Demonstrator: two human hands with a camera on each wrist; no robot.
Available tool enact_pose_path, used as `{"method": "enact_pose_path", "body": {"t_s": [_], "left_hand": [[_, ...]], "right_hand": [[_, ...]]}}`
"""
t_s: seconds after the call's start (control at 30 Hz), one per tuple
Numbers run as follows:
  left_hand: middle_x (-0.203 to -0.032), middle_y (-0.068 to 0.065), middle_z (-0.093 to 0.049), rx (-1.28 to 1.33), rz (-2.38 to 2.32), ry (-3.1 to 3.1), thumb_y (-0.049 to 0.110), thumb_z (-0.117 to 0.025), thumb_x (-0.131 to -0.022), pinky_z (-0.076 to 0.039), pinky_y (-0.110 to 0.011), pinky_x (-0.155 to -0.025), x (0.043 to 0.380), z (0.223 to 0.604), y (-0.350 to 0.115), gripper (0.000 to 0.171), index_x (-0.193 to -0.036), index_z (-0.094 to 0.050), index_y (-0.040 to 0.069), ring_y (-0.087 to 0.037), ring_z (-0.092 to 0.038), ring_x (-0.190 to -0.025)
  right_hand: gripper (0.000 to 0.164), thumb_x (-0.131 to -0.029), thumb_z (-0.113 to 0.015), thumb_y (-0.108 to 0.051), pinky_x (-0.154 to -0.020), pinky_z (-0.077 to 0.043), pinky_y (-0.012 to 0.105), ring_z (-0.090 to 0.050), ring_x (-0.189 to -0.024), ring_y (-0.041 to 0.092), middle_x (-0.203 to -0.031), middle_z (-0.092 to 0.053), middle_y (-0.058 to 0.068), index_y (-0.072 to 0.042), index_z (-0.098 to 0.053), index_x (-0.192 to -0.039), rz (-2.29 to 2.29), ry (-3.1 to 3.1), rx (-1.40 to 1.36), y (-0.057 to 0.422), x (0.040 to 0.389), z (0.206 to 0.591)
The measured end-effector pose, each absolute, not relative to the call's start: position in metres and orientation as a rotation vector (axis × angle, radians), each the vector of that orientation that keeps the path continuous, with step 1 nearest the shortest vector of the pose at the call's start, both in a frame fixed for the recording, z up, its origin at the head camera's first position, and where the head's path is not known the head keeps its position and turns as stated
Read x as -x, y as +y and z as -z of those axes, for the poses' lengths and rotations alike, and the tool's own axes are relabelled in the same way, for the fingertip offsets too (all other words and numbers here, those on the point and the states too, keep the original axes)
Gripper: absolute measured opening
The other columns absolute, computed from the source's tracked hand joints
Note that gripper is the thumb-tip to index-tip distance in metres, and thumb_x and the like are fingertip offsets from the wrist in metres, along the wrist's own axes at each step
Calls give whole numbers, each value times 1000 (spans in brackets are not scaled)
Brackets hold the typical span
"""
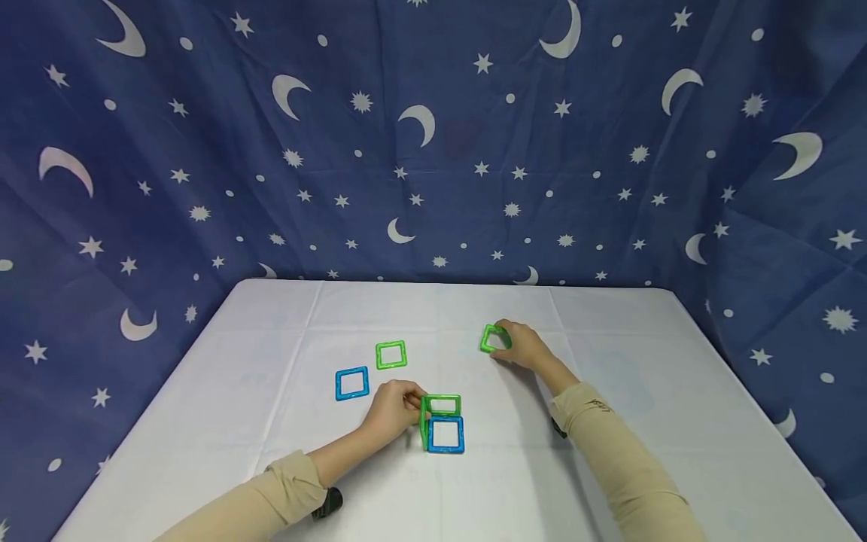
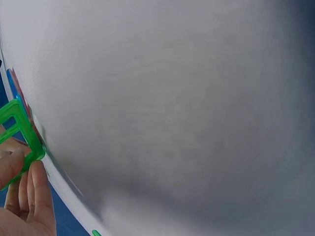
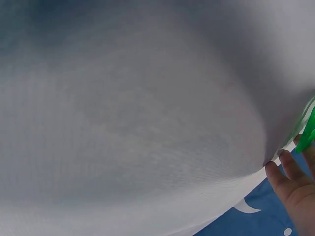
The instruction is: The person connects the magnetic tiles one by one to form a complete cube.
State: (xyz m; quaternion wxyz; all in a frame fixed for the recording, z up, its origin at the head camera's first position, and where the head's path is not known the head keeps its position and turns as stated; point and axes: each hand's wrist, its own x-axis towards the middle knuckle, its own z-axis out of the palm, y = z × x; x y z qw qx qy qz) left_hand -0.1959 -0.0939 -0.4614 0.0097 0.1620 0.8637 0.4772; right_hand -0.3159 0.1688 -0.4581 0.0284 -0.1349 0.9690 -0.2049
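White-covered table (image 1: 488,493): person's left hand (image 1: 393,409) pinching upright green magnetic tile (image 1: 424,433) beside blue tile (image 1: 446,449); right hand (image 1: 526,348) grasping green square (image 1: 484,339); loose blue frame (image 1: 352,370), loose green frame (image 1: 390,344).

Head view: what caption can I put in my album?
Left hand pinches an upright green square frame beside a blue square frame; right hand grips another green square frame.

Head view: high, facing forward-down. Wrist views: close to tabletop (image 1: 677,406), sharing hands (image 1: 393,410) (image 1: 525,346) with head view.
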Motion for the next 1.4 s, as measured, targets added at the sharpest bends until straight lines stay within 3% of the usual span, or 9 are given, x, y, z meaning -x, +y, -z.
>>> {"method": "enact_pose_path", "body": {"t_s": [0.3, 0.7, 1.4], "left_hand": [[-71, -9, -65, -491, -1507, 2668, -8, -75, -70, -46, -17, -52, 200, 463, -93, 18, -87, -68, -7, -7, -54, -60], [-69, -6, -63, -456, -1502, 2666, -5, -77, -69, -45, -17, -52, 200, 462, -95, 17, -84, -68, -6, -8, -52, -60], [-69, -8, -65, -480, -1475, 2702, -12, -70, -69, -45, -17, -52, 200, 463, -98, 16, -85, -68, -7, -7, -52, -59]], "right_hand": [[64, -76, -79, -25, -101, -43, 44, -55, -114, 34, -124, -56, 20, 3, -52, -128, 674, 3016, 453, 170, 315, 462], [62, -76, -79, -24, -92, -47, 49, -53, -106, 36, -115, -56, 20, 2, -53, -126, 707, 3022, 622, 168, 305, 456], [64, -78, -77, -17, -87, -52, 40, -58, -103, 30, -112, -60, 18, 4, -48, -130, 927, 2868, 645, 159, 285, 441]]}}
